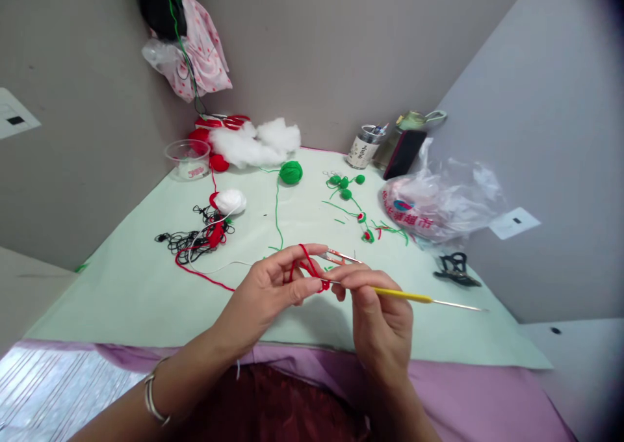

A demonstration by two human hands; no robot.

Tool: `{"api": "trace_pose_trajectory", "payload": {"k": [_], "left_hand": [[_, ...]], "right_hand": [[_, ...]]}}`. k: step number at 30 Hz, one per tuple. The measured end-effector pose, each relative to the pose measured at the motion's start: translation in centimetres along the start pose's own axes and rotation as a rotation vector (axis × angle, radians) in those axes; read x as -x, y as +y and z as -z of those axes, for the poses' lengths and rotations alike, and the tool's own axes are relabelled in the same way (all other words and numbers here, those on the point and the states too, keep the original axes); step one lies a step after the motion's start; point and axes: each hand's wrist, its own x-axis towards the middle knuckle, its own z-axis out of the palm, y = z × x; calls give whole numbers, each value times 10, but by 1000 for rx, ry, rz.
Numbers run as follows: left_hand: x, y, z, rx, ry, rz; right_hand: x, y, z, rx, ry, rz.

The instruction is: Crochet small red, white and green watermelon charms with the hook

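Centre: stitch apparently worked, red yarn piece (324, 286) pinched by left hand (267, 291), yellow-handled metal hook (405, 295) gripped by right hand (381, 315); pull-through likely needed.

A slender, yellow-handled metal crochet hook (402, 294) is slanting slightly, its left end meeting a small, looped red yarn piece (324, 286).

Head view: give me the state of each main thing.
Yellow-handled crochet hook: held in right fingers
Red yarn: looped over left fingers
Green yarn ball: wound, strand trailing
White yarn ball: wound
Black yarn: loosely tangled
Smartphone: propped, tilted
Plastic tub: open
Pen holder: upright, open
Printed plastic bag: crumpled
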Motion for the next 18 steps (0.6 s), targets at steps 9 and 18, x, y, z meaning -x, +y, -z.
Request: {"api": "trace_pose_trajectory", "payload": {"k": [9, 18], "left_hand": [[-2, -3, -1, 30, 1, 42], [4, -13, -14, -76, 122, -46]], "right_hand": [[0, 0, 2, 74, 19, 12], [2, -2, 1, 273, -26, 83]]}}
